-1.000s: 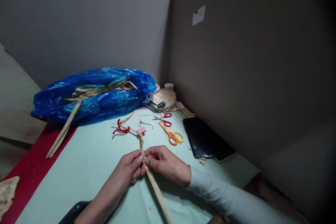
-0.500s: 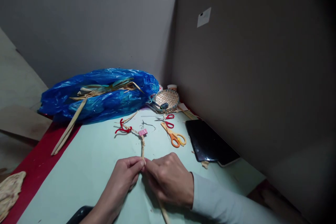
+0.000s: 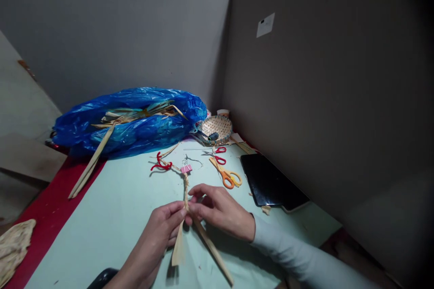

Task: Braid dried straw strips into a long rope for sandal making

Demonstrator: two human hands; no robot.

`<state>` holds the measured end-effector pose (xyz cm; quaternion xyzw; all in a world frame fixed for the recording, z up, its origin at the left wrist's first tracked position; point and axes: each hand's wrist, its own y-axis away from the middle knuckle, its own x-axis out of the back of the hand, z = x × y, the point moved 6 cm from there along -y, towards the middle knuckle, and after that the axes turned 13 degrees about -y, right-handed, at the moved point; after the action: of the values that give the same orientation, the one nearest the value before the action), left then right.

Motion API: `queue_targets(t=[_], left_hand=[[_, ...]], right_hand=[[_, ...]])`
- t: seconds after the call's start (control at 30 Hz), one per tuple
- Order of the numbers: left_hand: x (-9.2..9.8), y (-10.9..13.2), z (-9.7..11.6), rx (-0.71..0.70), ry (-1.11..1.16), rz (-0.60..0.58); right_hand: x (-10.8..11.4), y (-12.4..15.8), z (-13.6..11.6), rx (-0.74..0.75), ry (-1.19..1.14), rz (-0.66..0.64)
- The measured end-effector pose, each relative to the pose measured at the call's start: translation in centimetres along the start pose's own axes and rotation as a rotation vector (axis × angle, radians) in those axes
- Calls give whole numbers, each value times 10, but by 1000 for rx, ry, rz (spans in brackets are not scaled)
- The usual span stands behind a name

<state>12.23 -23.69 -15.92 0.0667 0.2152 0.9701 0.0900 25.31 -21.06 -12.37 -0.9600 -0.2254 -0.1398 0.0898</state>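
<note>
A pale braided cord of dried plant strips (image 3: 186, 186) runs down the table from a pink binder clip (image 3: 186, 169). My left hand (image 3: 164, 223) pinches the lower end of the braid between thumb and fingers. Touching that same spot from the right, my right hand (image 3: 220, 211) has its thumb low and its index finger lifted and curved apart. Two loose strips hang from the braid: a flat, short one (image 3: 178, 250) below my left hand and a long, rolled one (image 3: 215, 253) slanting toward the lower right. Red pipe-cleaner-like ties (image 3: 162, 165) wrap the cord's far end.
A blue plastic bag (image 3: 135, 135) of dried strips lies at the back left. Behind the clip are a woven basket (image 3: 222, 128), red-handled scissors (image 3: 220, 156) and orange-handled scissors (image 3: 228, 179). A black tablet (image 3: 271, 183) lies at right by a grey partition (image 3: 322, 122).
My right hand has uncurled and its index finger has lifted. The flat strip now shows below the left hand, and the rolled strip has swung rightward. My left hand keeps its pinch.
</note>
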Motion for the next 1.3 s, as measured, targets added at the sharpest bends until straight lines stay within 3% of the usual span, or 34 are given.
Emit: queue_targets(t=[0.13, 0.2, 0.37, 0.63, 0.83, 1.13, 1.2, 1.3], left_hand=[[-4, -1, -3, -13, 91, -47], [-5, -3, -6, -34, 96, -45], [-2, -5, -4, -182, -37, 14], [4, 3, 14, -299, -446, 71], [19, 19, 31, -341, -825, 261], [-26, 37, 5, -988, -1220, 472], [-24, 38, 9, -987, -1205, 443], [-6, 30, 23, -748, -1024, 363]], right_hand=[[-18, -3, 13, -158, -289, -209], [-22, -2, 15, -210, -351, -246], [-13, -3, 13, -145, -123, -129], [-15, -6, 31, -133, -199, -8], [-12, -6, 28, -153, -132, 86], [-18, -5, 37, -255, -488, 4], [-17, -5, 36, -255, -522, 1], [-16, -5, 30, -257, -607, -19]])
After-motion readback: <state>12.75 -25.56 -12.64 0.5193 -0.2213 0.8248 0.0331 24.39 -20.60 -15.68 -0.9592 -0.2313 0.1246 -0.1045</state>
